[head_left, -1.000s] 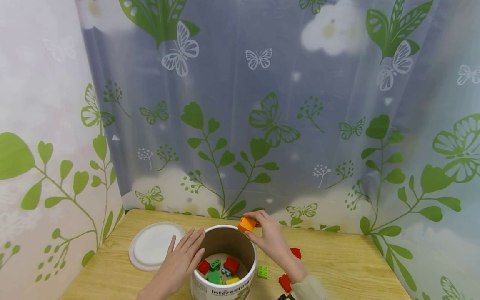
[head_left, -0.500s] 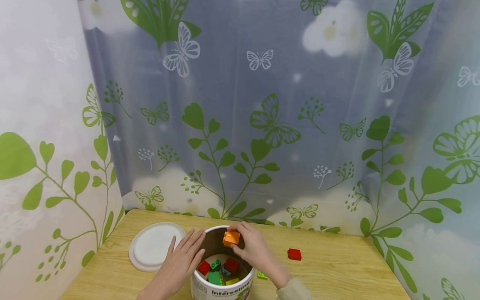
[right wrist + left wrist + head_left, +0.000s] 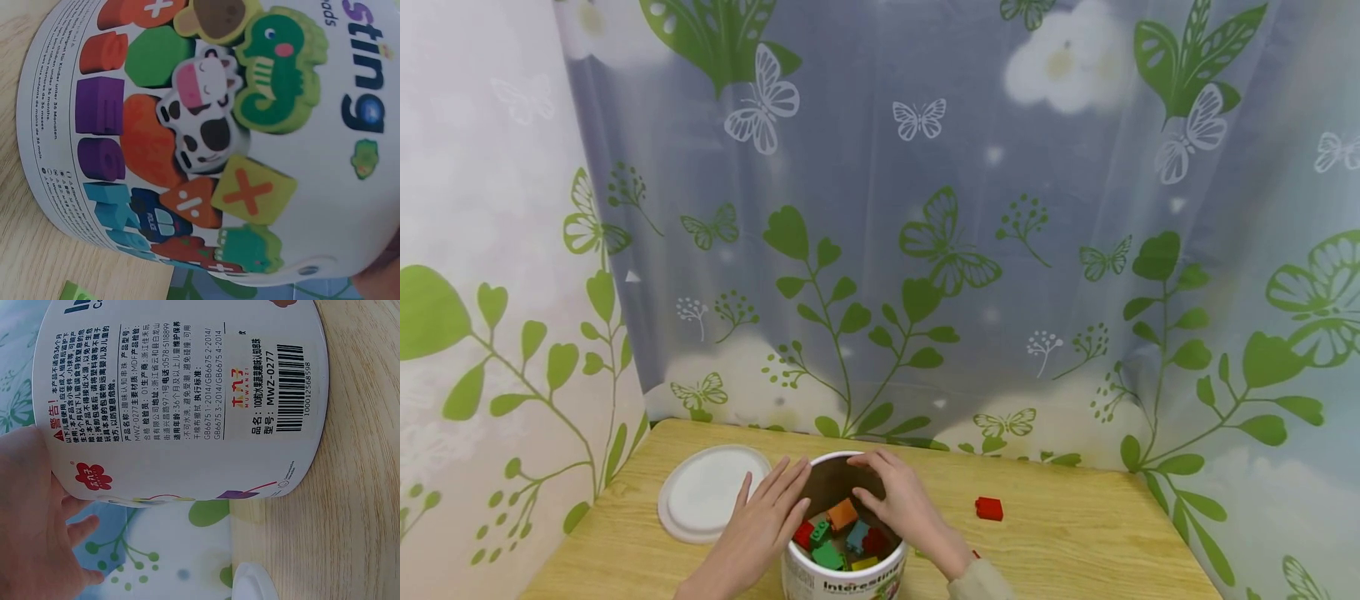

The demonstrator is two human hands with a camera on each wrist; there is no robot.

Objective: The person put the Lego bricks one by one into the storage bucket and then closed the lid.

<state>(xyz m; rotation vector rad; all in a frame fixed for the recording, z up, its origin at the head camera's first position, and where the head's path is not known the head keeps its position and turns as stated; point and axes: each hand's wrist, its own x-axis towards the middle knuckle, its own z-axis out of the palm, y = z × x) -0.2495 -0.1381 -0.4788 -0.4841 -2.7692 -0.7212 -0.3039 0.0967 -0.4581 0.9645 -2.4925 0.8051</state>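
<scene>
A white bucket (image 3: 805, 581) with printed sides stands on the wooden table. My left hand (image 3: 756, 525) lies with straight fingers against its left rim; the left wrist view has that hand (image 3: 31, 525) beside the labelled wall. Over the right rim reaches my right hand (image 3: 904, 506), its thumb and fingers apart with nothing between them. Just below, inside the bucket, is an orange toy brick (image 3: 842, 513). Around it lie a green brick (image 3: 829, 556), a blue piece (image 3: 857, 537), a yellow brick (image 3: 865, 563) and red bricks, partly in shadow.
A round white lid (image 3: 711, 492) lies left of the bucket. To the right, a red brick (image 3: 989, 508) is on the table. The right wrist view catches a light green brick (image 3: 76, 292) near the bucket's base. A patterned curtain (image 3: 880, 250) hangs behind the table.
My right hand moved left over the bucket with the orange brick and let go of it; the brick dropped among the others inside. My left hand stayed at the rim.
</scene>
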